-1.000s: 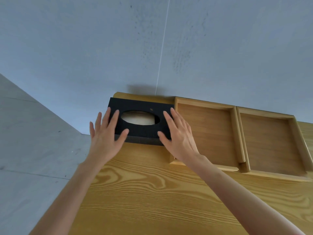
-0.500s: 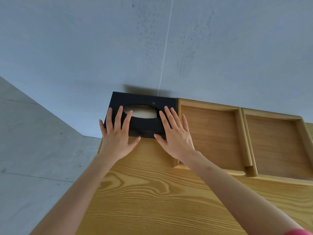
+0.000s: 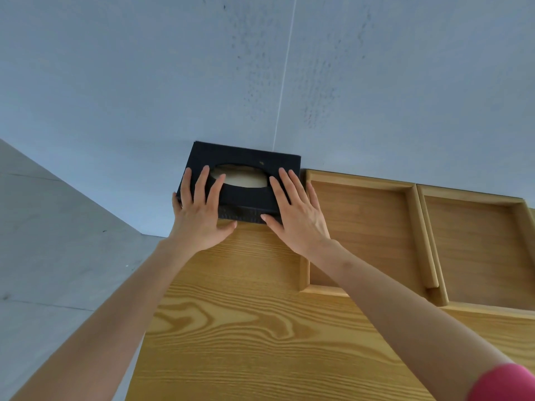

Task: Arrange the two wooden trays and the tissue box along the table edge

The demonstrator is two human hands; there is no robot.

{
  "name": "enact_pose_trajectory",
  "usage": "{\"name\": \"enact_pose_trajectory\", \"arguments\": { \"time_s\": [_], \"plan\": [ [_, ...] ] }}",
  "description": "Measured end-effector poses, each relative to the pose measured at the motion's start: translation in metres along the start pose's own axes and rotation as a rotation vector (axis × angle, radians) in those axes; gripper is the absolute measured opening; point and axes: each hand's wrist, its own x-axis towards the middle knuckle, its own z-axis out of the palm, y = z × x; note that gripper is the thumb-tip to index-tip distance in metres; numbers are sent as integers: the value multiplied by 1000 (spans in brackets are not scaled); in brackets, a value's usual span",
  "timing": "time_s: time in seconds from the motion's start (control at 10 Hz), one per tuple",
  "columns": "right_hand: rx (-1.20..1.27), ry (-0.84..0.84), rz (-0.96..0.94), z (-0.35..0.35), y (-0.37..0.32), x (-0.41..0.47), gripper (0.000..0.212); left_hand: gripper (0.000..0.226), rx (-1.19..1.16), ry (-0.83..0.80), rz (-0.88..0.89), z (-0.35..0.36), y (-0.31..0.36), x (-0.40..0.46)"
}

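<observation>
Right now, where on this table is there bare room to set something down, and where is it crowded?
Free: the broad strip of table nearer the person, bordered by the tissue box and two trays, crossed only by the forearms. Both tray floors, near tray and far tray, are bare. Crowded: the wall edge, where the left hand and right hand lie flat on the box.

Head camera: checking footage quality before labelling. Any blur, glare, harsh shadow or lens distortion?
Head view: sharp, with soft even light and no glare; only faint shadow under the left hand and right hand on the black tissue box; wide-angle distortion splays the wooden trays and tilts the wall.
</observation>
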Motion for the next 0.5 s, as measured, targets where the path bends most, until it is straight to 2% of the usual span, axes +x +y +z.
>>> {"name": "enact_pose_trajectory", "arguments": {
  "time_s": [0.1, 0.3, 0.5],
  "plan": [
    [19, -18, 14, 0, -2, -1, 72, 97, 22, -47, -10, -3, 1, 0],
    [16, -173, 11, -13, 1, 2, 78, 102, 165, -213, -41, -20, 6, 1],
    [112, -208, 34, -41, 2, -7, 72, 100, 215, -193, 8, -42, 21, -6]
  ]
}}
